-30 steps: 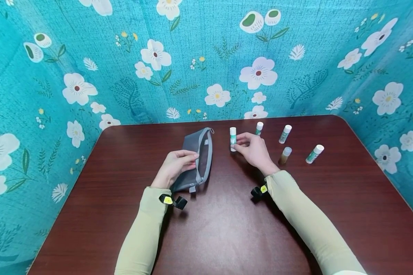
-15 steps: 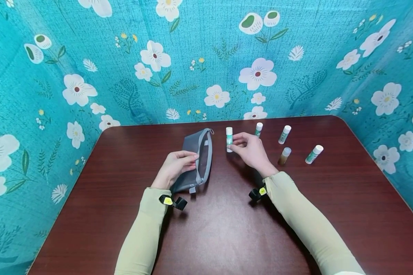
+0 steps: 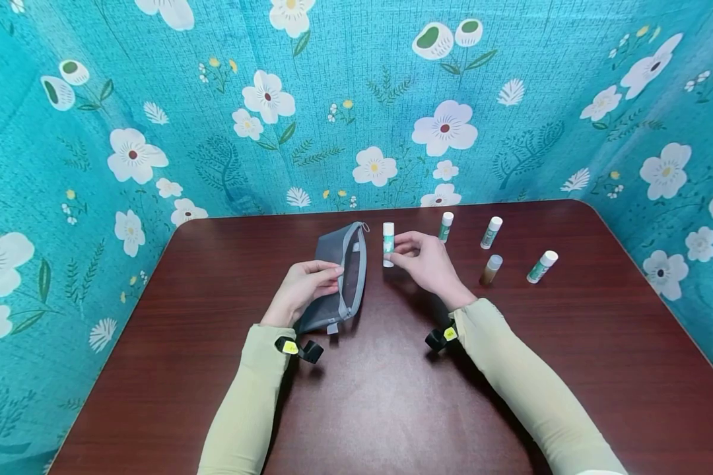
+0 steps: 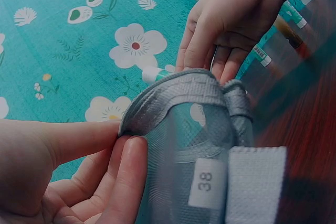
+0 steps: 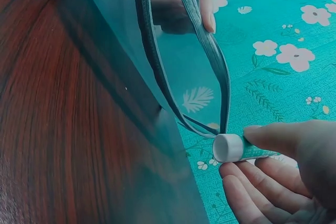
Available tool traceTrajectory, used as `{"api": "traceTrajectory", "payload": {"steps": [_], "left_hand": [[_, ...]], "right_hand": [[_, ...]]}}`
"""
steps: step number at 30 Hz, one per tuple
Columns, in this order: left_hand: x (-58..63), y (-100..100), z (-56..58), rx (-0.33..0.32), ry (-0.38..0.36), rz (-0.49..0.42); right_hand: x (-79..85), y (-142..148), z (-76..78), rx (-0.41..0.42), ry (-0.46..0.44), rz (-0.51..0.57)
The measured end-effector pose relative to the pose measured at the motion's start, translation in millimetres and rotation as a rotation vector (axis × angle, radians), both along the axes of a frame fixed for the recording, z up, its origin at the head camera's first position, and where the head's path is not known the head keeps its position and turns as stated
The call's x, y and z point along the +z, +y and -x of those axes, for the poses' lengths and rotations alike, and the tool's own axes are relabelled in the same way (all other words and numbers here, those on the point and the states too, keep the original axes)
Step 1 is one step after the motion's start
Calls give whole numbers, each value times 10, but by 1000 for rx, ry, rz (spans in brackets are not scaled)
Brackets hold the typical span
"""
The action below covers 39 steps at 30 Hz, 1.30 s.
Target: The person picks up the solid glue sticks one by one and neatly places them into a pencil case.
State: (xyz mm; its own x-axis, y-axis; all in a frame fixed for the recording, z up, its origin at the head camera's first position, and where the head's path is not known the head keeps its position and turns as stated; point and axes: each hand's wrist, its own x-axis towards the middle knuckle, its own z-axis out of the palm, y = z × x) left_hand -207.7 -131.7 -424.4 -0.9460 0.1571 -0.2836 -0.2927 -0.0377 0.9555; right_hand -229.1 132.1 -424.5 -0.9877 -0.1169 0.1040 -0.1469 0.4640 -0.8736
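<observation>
My left hand (image 3: 310,284) pinches the near lip of a grey mesh zipper pouch (image 3: 327,310) between thumb and fingers. The pouch's zipped mouth gapes toward the right, and a white tag (image 4: 206,182) marked 38 shows in the left wrist view. Just right of the pouch, my right hand (image 3: 424,260) holds a white-and-green glue stick (image 3: 389,244) upright between thumb and fingertips. In the right wrist view the glue stick's white end (image 5: 228,148) overlaps the corner of the pouch's mouth. The pouch partly covers the glue stick in the left wrist view.
To the right of my right hand stand more white-and-green glue sticks (image 3: 445,227), (image 3: 491,233), (image 3: 543,267) and a brownish tube with a pale cap (image 3: 491,270). Behind the dark wooden table (image 3: 362,409) hangs a turquoise floral cloth (image 3: 333,112).
My right hand has moved left with the glue stick, bringing it closer to the pouch's open mouth. The left hand and the pouch have stayed in place.
</observation>
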Motion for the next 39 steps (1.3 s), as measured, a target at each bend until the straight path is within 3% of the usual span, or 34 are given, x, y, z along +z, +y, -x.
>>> {"api": "traceTrajectory", "payload": {"steps": [11, 25, 31, 39], "left_hand": [[-18, 3, 0, -6, 5, 2], [4, 15, -8, -11, -1, 2], [-1, 22, -2, -3, -10, 0], [-6, 46, -8, -2, -8, -6]], "right_hand": [[3, -98, -26, 26, -63, 42], [4, -257, -28, 60, -179, 212], [-30, -320, 13, 80, -276, 309], [-88, -372, 16, 58, -362, 297]]}}
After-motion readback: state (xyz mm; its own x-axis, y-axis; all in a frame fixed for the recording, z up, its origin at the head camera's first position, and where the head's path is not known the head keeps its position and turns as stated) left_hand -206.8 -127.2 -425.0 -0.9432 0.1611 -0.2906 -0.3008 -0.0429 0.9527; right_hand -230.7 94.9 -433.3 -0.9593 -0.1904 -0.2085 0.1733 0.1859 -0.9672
